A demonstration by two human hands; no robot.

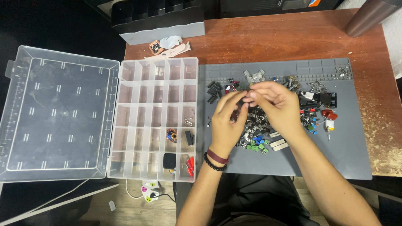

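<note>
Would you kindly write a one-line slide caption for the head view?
Both hands, left hand and right hand, pinch small parts above a grey mat beside an open clear organiser box.

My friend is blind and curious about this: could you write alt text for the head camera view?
Seen from above, a person's left hand and right hand meet fingertip to fingertip over a pile of small electronic components on a grey work mat. To the left, a clear plastic compartment organizer lies open, mostly empty, on a reddish wooden desk.
</note>
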